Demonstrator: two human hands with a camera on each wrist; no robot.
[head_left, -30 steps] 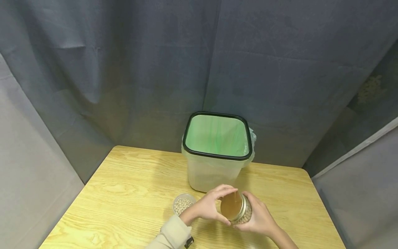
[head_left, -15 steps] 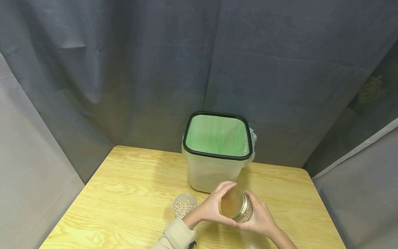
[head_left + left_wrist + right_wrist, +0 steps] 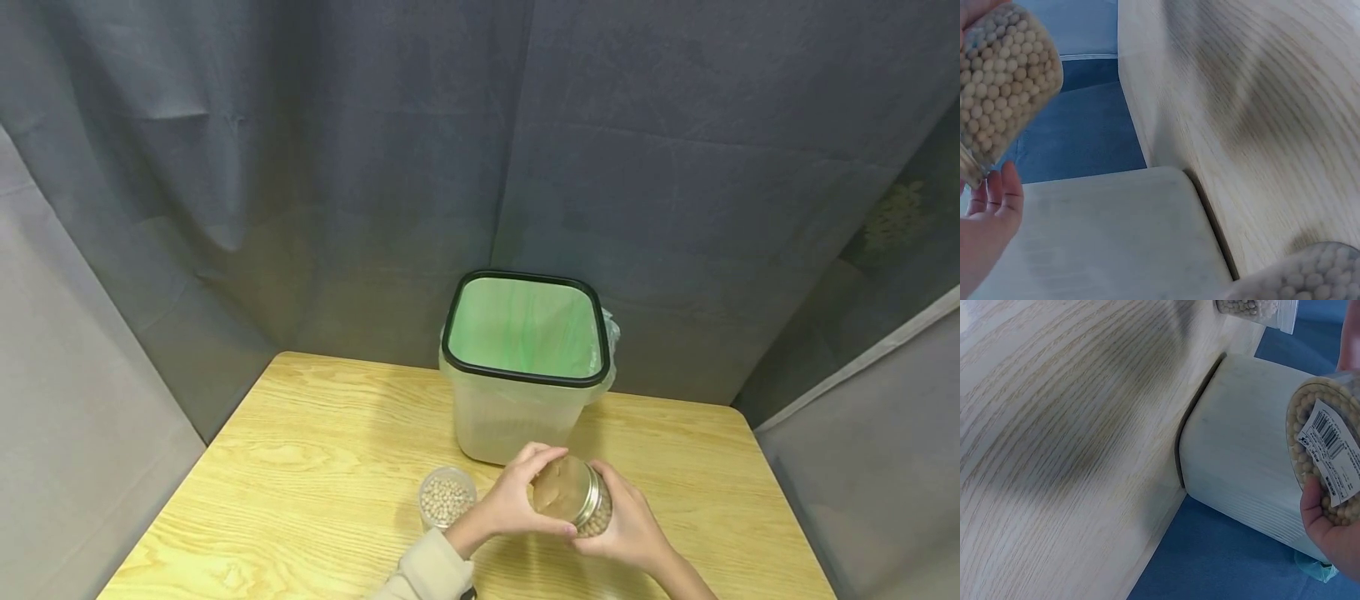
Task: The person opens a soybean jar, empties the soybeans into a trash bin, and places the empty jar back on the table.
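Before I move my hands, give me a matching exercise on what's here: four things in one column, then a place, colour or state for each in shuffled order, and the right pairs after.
Things:
1. Jar with a gold-coloured band
2. Small clear tub
3. Bin
4. Curtain

Descriptions:
A. Black rim, green inside
B. Hangs behind the table
C. Tilted, held between the left hand and the right hand
D. Stands on the tabletop by the left sleeve

Right pairs: 1-C, 2-D, 3-A, 4-B
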